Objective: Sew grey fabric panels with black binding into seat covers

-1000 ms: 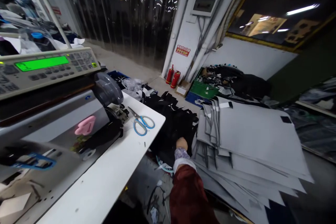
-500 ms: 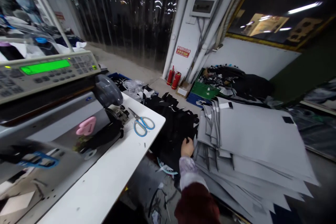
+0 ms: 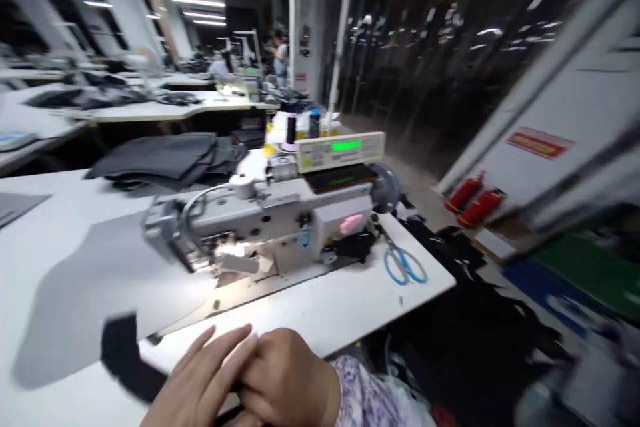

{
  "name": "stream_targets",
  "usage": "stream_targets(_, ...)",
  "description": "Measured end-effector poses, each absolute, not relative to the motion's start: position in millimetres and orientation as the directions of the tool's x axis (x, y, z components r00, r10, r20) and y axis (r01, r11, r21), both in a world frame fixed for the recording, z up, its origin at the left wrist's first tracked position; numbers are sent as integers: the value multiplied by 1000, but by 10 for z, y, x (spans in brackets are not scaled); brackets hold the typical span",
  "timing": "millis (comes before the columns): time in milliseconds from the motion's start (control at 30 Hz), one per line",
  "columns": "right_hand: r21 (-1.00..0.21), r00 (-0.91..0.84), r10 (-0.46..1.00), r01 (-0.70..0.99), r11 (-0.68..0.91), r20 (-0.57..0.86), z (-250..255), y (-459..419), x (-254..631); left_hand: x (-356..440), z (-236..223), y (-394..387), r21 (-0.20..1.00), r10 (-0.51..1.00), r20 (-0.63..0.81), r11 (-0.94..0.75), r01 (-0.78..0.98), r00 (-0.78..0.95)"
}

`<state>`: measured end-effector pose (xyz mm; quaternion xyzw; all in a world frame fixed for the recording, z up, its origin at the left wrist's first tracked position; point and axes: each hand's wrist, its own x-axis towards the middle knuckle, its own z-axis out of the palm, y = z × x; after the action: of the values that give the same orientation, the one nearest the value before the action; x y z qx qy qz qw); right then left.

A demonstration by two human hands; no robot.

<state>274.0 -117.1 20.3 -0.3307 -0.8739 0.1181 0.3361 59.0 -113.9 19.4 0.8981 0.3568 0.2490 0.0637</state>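
My two hands meet at the near edge of the white sewing table (image 3: 310,307). My left hand (image 3: 200,380) lies with its fingers stretched out, on top of a black fabric piece (image 3: 125,353) that sticks out to its left. My right hand (image 3: 287,380), in a patterned sleeve, is curled closed against the left fingers, and a dark sliver of the black piece shows between the two hands. A grey fabric panel (image 3: 95,280) lies flat on the table, running under the sewing machine (image 3: 265,220). The whole view is smeared by motion.
Blue-handled scissors (image 3: 405,263) lie by the table's right edge. The machine's control panel (image 3: 343,147) glows green. Dark folded cloth (image 3: 165,157) sits behind. Black cut pieces (image 3: 475,320) cover the floor at right, near two red fire extinguishers (image 3: 475,200). People work at far tables.
The view has swung left from the floor piles to the sewing table. My right hand has come up from the black pile on the floor and now meets my left hand at the table's edge.
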Motion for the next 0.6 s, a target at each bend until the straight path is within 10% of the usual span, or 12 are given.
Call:
stream_targets(100,-587,-626,685,413,697,373,262,-910,2386,158,224,-1050,588,856,-7,-414,695,516)
stream_targets(267,-797,-584,776,340,499,236,141,-606,1987,-383,187,-1008,682,883,-275,-100,724,381)
stream_targets(433,-737,-524,837,502,453,157,-101,-487,1588,-467,183,-825,785,908,-337,125,607,249)
stream_targets(600,-581,-476,842,621,526,253,-374,-300,1257,-765,336,-195,481,996,-53,82,873,-64)
